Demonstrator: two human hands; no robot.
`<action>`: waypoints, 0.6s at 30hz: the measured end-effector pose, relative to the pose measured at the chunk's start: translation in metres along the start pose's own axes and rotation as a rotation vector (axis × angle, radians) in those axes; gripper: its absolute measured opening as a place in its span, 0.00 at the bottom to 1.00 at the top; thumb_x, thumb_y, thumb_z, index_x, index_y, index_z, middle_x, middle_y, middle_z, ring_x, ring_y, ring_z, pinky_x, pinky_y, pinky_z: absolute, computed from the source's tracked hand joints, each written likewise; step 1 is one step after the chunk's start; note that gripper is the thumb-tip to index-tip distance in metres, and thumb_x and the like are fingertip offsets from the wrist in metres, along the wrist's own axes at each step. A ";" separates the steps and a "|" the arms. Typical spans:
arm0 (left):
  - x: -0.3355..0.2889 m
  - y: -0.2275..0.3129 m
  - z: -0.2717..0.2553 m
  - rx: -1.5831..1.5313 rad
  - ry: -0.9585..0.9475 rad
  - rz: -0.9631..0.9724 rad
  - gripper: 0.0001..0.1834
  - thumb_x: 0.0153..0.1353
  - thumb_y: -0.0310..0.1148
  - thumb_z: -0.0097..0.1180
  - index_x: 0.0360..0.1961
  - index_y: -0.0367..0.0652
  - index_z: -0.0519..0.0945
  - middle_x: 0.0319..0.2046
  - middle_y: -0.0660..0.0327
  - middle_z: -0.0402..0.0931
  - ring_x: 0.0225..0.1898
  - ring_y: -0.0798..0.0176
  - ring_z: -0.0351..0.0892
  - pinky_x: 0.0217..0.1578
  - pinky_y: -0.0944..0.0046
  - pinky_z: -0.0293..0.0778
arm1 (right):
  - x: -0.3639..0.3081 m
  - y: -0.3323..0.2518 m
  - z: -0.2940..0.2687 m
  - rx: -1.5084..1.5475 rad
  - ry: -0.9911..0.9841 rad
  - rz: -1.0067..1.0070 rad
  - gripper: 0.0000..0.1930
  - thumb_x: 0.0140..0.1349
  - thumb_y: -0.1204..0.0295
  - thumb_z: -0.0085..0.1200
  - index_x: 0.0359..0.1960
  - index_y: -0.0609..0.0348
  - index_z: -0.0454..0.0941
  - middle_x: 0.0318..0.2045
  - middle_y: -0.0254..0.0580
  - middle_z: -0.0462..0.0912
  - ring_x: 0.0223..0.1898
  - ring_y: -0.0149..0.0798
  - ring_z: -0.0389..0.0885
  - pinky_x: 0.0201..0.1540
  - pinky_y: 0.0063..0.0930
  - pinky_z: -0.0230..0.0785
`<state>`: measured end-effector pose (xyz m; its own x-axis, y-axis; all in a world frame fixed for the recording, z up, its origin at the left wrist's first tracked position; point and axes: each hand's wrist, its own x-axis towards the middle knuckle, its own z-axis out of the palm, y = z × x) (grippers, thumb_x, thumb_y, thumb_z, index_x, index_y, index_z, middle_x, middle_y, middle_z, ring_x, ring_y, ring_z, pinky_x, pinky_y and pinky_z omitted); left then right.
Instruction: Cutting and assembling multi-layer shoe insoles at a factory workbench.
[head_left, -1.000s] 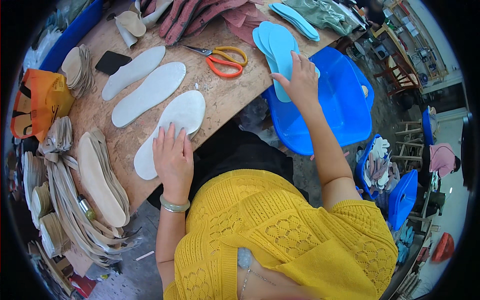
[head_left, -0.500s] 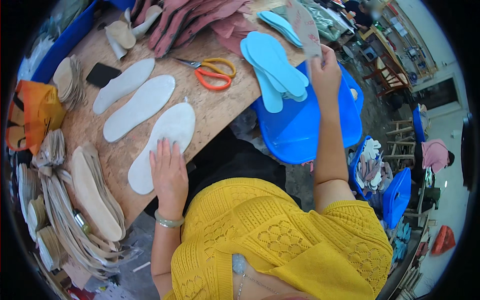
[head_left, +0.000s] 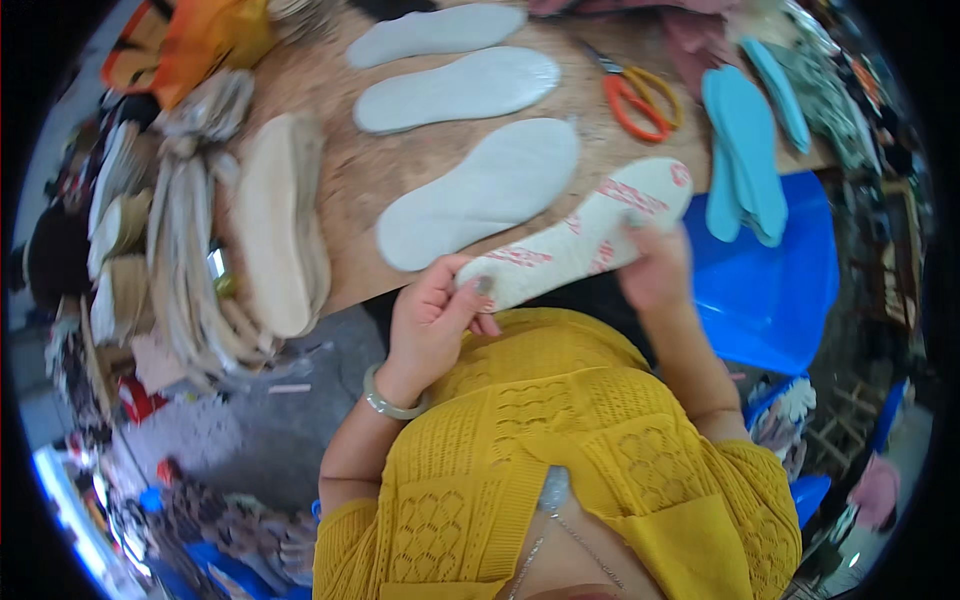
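Between my two hands is a white insole (head_left: 545, 248) with red print on its upper face, held in front of my body over the table's near edge. My left hand (head_left: 440, 318) pinches its left end, thumb on top and fingers underneath. At the other side my right hand (head_left: 655, 262), a little blurred, grips the insole near its wider end. Just beyond lies a plain white insole (head_left: 485, 195) flat on the wooden table (head_left: 345, 215). Farther back are a second white insole (head_left: 460, 90) and a third white insole (head_left: 435, 36), side by side.
Scissors (head_left: 640, 100) with orange and yellow handles lie at the back. Light blue insoles (head_left: 745, 150) overlap at the right, above a blue plastic tub (head_left: 765, 290). Beige insoles (head_left: 280, 220) are stacked at the left, beside bundled strips (head_left: 185, 250). An orange bag (head_left: 200, 45) stands far left.
My right hand has brought the printed insole from the light blue pile to my front. My left hand has left the nearest white insole and taken the printed one's end. The view has turned left.
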<state>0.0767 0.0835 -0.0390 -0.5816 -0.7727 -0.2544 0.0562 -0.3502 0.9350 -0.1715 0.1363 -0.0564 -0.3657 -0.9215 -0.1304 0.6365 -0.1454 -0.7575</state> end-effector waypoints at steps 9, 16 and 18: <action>-0.004 0.004 -0.034 1.072 0.417 0.676 0.15 0.59 0.33 0.61 0.44 0.37 0.77 0.40 0.57 0.77 0.42 0.56 0.77 0.44 0.63 0.73 | 0.047 -0.014 0.029 -0.264 -0.030 -0.125 0.28 0.56 0.84 0.53 0.60 0.66 0.62 0.42 0.43 0.78 0.43 0.35 0.80 0.48 0.27 0.73; -0.015 -0.017 -0.057 1.231 0.438 0.657 0.14 0.51 0.31 0.66 0.37 0.37 0.80 0.44 0.53 0.76 0.45 0.49 0.75 0.46 0.57 0.71 | 0.092 0.030 0.054 -0.350 -0.135 0.008 0.24 0.56 0.84 0.54 0.56 0.62 0.66 0.42 0.42 0.77 0.42 0.32 0.79 0.46 0.24 0.74; -0.016 -0.019 -0.057 1.223 0.439 0.671 0.13 0.51 0.30 0.66 0.38 0.37 0.80 0.44 0.54 0.76 0.46 0.50 0.75 0.46 0.57 0.71 | 0.093 0.035 0.052 -0.344 -0.132 0.022 0.24 0.56 0.84 0.53 0.56 0.62 0.66 0.43 0.43 0.77 0.42 0.32 0.79 0.45 0.24 0.74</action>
<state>0.1313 0.0718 -0.0668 -0.4232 -0.7805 0.4602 -0.6286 0.6187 0.4712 -0.1482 0.0265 -0.0613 -0.2497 -0.9648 -0.0826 0.3694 -0.0161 -0.9291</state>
